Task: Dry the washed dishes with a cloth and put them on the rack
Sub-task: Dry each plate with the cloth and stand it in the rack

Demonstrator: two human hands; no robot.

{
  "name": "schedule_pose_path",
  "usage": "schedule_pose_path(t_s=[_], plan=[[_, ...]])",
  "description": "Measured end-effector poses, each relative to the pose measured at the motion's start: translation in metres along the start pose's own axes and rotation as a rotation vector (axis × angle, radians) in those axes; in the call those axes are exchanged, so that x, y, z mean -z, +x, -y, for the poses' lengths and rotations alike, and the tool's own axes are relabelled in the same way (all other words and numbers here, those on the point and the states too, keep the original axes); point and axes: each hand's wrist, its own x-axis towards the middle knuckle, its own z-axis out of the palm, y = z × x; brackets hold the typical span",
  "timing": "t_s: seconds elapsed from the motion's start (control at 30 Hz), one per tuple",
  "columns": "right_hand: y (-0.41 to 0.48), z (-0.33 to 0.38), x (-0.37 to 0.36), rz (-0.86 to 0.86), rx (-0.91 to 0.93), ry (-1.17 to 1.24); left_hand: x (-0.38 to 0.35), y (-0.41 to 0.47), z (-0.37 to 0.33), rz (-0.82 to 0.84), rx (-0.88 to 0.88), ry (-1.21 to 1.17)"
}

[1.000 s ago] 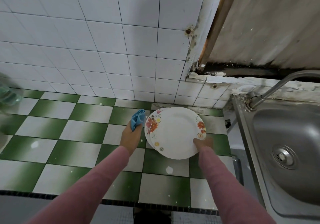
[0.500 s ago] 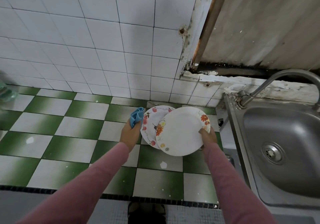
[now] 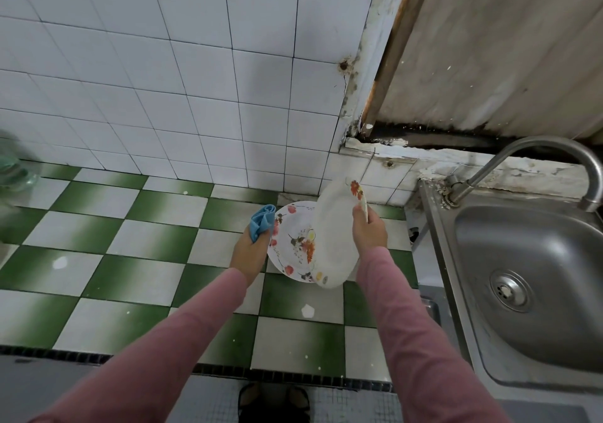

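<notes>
A white plate with orange flowers on its rim (image 3: 332, 236) is tilted up on edge, gripped at its right rim by my right hand (image 3: 368, 230). Under it a second flowered plate (image 3: 293, 239) lies flat on the green-and-white tiled counter (image 3: 130, 243). My left hand (image 3: 251, 249) holds a bunched blue cloth (image 3: 262, 221) right beside the left rim of the flat plate. Whether that hand also touches the plate cannot be told. No rack is in view.
A steel sink (image 3: 528, 279) with a curved tap (image 3: 535, 164) fills the right side. White wall tiles rise behind the counter. A blurred green glass object (image 3: 14, 168) stands at the far left. The counter's dark front edge (image 3: 98, 357) runs below my arms.
My right hand has lifted the top plate from lying on the lower one to standing steeply on edge, uncovering the flowered plate beneath. My left hand with the cloth stays in place.
</notes>
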Motion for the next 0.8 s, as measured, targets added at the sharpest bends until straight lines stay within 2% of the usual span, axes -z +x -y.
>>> schedule_pose_path(t_s=[0.27, 0.6, 0.8], plan=[[-0.029, 0.020, 0.000, 0.015, 0.277, -0.156, 0.004, 0.000, -0.001, -0.002, 0.013, -0.012], [-0.042, 0.018, 0.003, 0.004, 0.285, 0.004, 0.004, -0.003, -0.011, -0.016, -0.028, -0.037], [-0.042, 0.021, 0.007, -0.009, 0.337, -0.002, 0.003, -0.003, -0.011, -0.011, -0.028, -0.064]])
